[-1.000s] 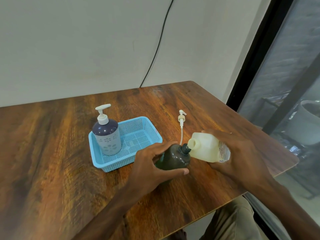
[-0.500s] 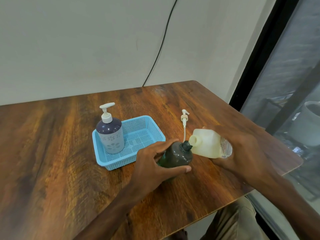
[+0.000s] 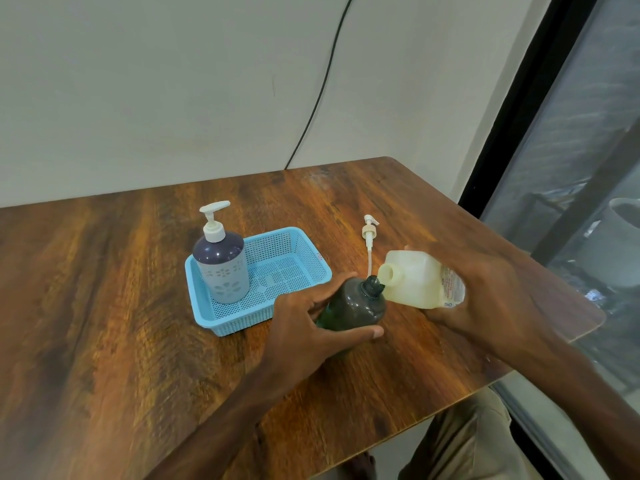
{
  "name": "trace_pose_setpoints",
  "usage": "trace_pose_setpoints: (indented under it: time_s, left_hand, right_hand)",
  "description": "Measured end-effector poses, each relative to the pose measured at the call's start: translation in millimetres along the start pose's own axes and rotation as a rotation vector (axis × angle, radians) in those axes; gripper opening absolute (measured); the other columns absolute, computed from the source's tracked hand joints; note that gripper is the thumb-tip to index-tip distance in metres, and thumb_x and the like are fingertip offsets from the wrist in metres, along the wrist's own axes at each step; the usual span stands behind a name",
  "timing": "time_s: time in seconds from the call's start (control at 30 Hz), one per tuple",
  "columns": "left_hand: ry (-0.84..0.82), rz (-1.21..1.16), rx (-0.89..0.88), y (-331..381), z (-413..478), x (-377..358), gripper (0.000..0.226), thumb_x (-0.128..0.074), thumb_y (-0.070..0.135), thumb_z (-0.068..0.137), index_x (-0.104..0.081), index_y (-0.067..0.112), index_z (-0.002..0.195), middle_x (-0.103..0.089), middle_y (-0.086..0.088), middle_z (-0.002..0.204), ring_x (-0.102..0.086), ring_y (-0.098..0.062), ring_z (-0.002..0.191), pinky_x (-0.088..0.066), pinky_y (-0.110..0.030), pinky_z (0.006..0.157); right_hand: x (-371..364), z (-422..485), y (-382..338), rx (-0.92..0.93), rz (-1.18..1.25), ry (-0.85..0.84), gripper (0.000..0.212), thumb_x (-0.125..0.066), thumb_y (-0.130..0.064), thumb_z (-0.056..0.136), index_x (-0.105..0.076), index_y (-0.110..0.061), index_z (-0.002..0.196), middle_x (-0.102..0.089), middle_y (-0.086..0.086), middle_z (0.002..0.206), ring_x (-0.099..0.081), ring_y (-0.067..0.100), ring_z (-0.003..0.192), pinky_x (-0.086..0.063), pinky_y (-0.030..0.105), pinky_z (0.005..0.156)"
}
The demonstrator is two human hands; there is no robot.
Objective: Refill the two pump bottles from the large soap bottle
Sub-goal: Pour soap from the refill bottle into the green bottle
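Nearer now, right hand (image 3: 485, 299) grips soap bottle (image 3: 412, 280) touching dark bottle (image 3: 356, 306) left hand (image 3: 298, 327) holds, near table (image 3: 450, 220) edge.

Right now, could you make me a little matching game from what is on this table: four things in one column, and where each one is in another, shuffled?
Things:
1. purple pump bottle
2. dark bottle
3. large soap bottle
4. loose pump

Places:
A. lying on the table, untouched
B. tipped sideways in the right hand
C. upright in the blue basket
D. gripped by the left hand

Pairs: 1-C, 2-D, 3-B, 4-A.
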State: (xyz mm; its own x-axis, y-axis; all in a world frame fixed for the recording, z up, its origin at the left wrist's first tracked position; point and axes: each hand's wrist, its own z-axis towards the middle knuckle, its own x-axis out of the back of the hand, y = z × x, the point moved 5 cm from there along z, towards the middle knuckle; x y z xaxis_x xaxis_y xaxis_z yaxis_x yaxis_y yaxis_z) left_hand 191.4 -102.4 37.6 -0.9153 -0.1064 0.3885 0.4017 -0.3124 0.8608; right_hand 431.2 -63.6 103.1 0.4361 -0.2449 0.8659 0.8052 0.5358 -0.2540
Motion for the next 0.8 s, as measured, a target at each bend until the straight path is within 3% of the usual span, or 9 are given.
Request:
trace_pose_setpoints:
  time_s: [0.23, 0.6, 0.8]
  left_hand:
    - [0.009, -0.033, -0.001, 0.7, -0.6, 0.0, 0.08, -0.095, 0.048, 0.065, -0.066, 0.026, 0.136, -0.071, 0.021, 0.127, -0.065, 0.005, 0.119, -0.058, -0.024, 0.098]
    - [0.022, -0.07, -0.033, 6.1, -1.9, 0.4, 0.074, -0.093, 0.05, 0.065, -0.061, 0.038, 0.131, -0.069, 0.03, 0.123, -0.066, 0.007, 0.117, -0.056, -0.018, 0.096]
    - [0.035, -0.062, -0.046, 7.4, -1.8, 1.2, 0.072, -0.091, 0.052, 0.064, -0.057, 0.045, 0.127, -0.061, 0.051, 0.112, -0.063, 0.013, 0.116, -0.054, -0.012, 0.092]
  right_hand:
    - [2.4, 2.4, -2.1, 0.007, -0.018, -0.026, 0.076, -0.091, -0.031, 0.068, -0.06, -0.017, 0.135, -0.068, 0.005, 0.126, -0.062, 0.028, 0.115, -0.043, 0.031, 0.088]
    - [6.3, 4.8, -7.7, 0.045, -0.027, -0.04, 0.078, -0.092, -0.031, 0.068, -0.058, -0.021, 0.137, -0.068, 0.004, 0.126, -0.063, 0.026, 0.115, -0.049, 0.037, 0.088]
    - [11.7, 8.1, -16.7, 0.131, -0.011, 0.023, 0.081, -0.095, -0.022, 0.062, -0.057, -0.022, 0.134, -0.071, 0.007, 0.12, -0.06, 0.018, 0.109, -0.047, 0.035, 0.084]
